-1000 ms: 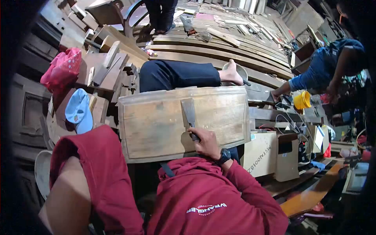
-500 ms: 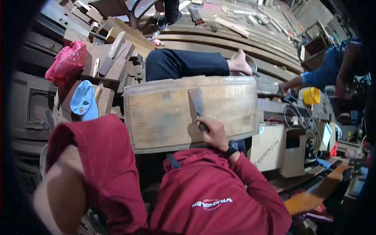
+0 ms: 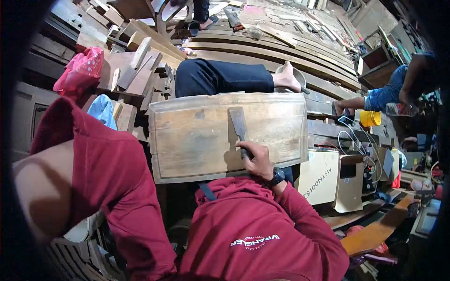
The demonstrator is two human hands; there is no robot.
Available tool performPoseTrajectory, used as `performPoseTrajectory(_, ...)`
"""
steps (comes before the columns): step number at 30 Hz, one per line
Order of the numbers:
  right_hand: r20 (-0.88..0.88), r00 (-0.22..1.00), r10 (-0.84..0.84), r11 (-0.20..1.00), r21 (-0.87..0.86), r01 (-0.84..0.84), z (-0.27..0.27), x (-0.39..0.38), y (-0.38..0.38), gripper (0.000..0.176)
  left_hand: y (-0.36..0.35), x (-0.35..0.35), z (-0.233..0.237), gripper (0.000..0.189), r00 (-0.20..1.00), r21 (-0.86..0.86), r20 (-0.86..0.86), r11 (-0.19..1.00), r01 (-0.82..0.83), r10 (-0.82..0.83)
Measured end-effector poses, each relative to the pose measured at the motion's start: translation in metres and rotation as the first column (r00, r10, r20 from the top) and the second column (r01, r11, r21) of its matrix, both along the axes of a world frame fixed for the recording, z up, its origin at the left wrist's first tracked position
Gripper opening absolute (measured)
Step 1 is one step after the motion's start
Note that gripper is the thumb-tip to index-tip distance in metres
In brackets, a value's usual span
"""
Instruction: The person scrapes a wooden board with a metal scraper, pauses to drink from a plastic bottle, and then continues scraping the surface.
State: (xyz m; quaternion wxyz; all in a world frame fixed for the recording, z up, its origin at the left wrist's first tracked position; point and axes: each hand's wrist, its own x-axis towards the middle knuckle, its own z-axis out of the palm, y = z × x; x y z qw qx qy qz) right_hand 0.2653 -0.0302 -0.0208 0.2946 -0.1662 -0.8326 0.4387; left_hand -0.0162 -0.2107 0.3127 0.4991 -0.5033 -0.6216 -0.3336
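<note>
My right hand (image 3: 258,160) is closed round the dark handle of a putty knife (image 3: 238,122). Its wide metal blade points away from me, over a wooden panel (image 3: 183,145). The panel has a bevelled border and worn, patchy wood, and it lies across my lap. A shadow of the hand and tool falls on it. My left arm (image 3: 51,178) is raised at the left edge, sleeve pushed up, and the left hand itself is out of the frame.
A pink bag (image 3: 82,70) and a light blue cloth item (image 3: 103,111) lie on wood scraps at left. Cardboard boxes (image 3: 321,175) and cables stand at right. Near a yellow bucket (image 3: 370,118), another person holds a clear bottle (image 3: 401,109). Planks (image 3: 281,51) cover the floor ahead.
My left arm has shifted up and outward to the left, now covering part of the blue cloth item. The putty knife stays nearly in place. A bottle now shows by the other person.
</note>
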Motion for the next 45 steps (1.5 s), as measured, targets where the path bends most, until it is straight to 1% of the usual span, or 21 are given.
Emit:
performPoseTrajectory(1, -0.004, 1.000, 0.003, 0.999, -0.040, -0.003, 0.000, 0.001, 0.000, 0.038, -0.001, 0.000, 0.000, 0.035, 1.000, 0.003, -0.003, 1.000, -0.005, 0.005)
performPoseTrajectory(3, 0.001, 1.000, -0.020, 0.999, -0.048, 0.020, 0.003, 0.003, -0.004, 0.037, -0.004, 0.001, 0.002, 0.035, 1.000, 0.008, -0.006, 1.000, -0.016, 0.016)
performPoseTrajectory(5, -0.013, 0.998, -0.059, 0.998, -0.009, 0.059, 0.006, -0.003, -0.004, 0.038, -0.004, 0.003, 0.001, 0.035, 1.000, 0.011, 0.000, 1.000, -0.013, 0.013)
performPoseTrajectory(8, -0.055, 0.998, -0.030, 0.999, -0.027, 0.028, 0.010, 0.006, -0.003, 0.035, -0.002, 0.006, -0.002, 0.034, 1.000, 0.012, 0.014, 1.000, 0.002, -0.002)
performPoseTrajectory(12, -0.101, 0.993, -0.061, 0.994, 0.079, 0.069, -0.002, -0.007, -0.003, 0.035, -0.001, 0.011, -0.002, 0.034, 0.999, 0.001, 0.030, 1.000, 0.020, -0.020)
performPoseTrajectory(13, -0.106, 0.993, -0.059, 0.995, 0.068, 0.067, 0.000, -0.007, -0.002, 0.037, 0.000, 0.011, -0.002, 0.034, 0.999, -0.002, 0.039, 1.000, 0.029, -0.029)
performPoseTrajectory(16, 0.045, 0.999, -0.029, 0.997, -0.074, 0.032, 0.004, 0.000, -0.001, 0.043, 0.003, 0.010, -0.003, 0.033, 0.997, -0.006, 0.054, 0.999, 0.052, -0.052)
performPoseTrajectory(17, 0.020, 0.998, -0.056, 0.997, -0.049, 0.057, 0.007, 0.000, -0.002, 0.040, 0.004, 0.010, -0.003, 0.033, 0.997, -0.004, 0.056, 0.999, 0.054, -0.053)
performPoseTrajectory(20, 0.023, 0.998, -0.058, 0.994, -0.096, 0.060, 0.015, 0.000, -0.004, 0.039, 0.004, 0.008, -0.003, 0.032, 0.996, -0.010, 0.060, 0.997, 0.073, -0.073)
performPoseTrajectory(21, 0.039, 0.998, -0.056, 0.997, -0.058, 0.058, 0.013, 0.001, -0.004, 0.039, 0.003, 0.007, -0.004, 0.032, 0.995, -0.013, 0.062, 0.997, 0.078, -0.077)
performPoseTrajectory(22, -0.008, 0.998, -0.062, 0.997, -0.046, 0.062, 0.010, 0.000, -0.004, 0.039, 0.003, 0.007, -0.003, 0.032, 0.995, -0.013, 0.064, 0.996, 0.083, -0.082)
performPoseTrajectory(24, -0.110, 0.991, -0.079, 0.995, 0.044, 0.085, 0.008, -0.006, -0.005, 0.035, 0.003, 0.008, -0.004, 0.032, 0.993, -0.015, 0.071, 0.996, 0.091, -0.089)
performPoseTrajectory(27, -0.053, 0.998, -0.034, 0.999, -0.017, 0.033, 0.012, 0.004, -0.002, 0.037, 0.004, 0.009, -0.004, 0.031, 0.992, -0.014, 0.084, 0.995, 0.094, -0.093)
performPoseTrajectory(30, -0.064, 0.994, -0.093, 0.996, 0.007, 0.093, 0.009, -0.004, -0.007, 0.039, 0.006, 0.012, -0.005, 0.031, 0.991, -0.017, 0.091, 0.995, 0.096, -0.094)
performPoseTrajectory(31, -0.062, 0.995, -0.074, 0.997, 0.032, 0.076, 0.012, -0.004, -0.006, 0.039, 0.007, 0.011, -0.005, 0.031, 0.991, -0.016, 0.093, 0.995, 0.098, -0.096)
performPoseTrajectory(34, -0.050, 0.998, -0.049, 0.999, 0.015, 0.050, 0.006, 0.008, -0.002, 0.039, 0.010, 0.013, -0.007, 0.030, 0.992, -0.007, 0.087, 0.995, 0.095, -0.094)
performPoseTrajectory(35, -0.092, 0.995, -0.042, 0.998, 0.048, 0.047, 0.004, 0.003, -0.003, 0.039, 0.010, 0.014, -0.008, 0.030, 0.992, -0.007, 0.088, 0.996, 0.094, -0.093)
performPoseTrajectory(36, -0.065, 0.994, -0.082, 0.993, 0.080, 0.088, 0.006, -0.003, -0.006, 0.039, 0.010, 0.014, -0.009, 0.030, 0.992, -0.008, 0.086, 0.995, 0.095, -0.093)
performPoseTrajectory(38, -0.070, 0.993, -0.094, 0.995, 0.028, 0.096, 0.012, -0.004, -0.007, 0.039, 0.012, 0.016, -0.008, 0.030, 0.992, -0.005, 0.083, 0.995, 0.100, -0.100)
performPoseTrajectory(41, -0.008, 0.988, -0.152, 0.987, -0.058, 0.151, 0.009, 0.003, -0.004, 0.036, 0.015, 0.017, -0.008, 0.029, 0.992, 0.002, 0.081, 0.995, 0.099, -0.098)
performPoseTrajectory(45, -0.016, 0.983, -0.183, 0.983, -0.025, 0.183, 0.013, -0.004, -0.009, 0.037, 0.018, 0.019, -0.011, 0.029, 0.992, 0.010, 0.087, 0.996, 0.089, -0.090)
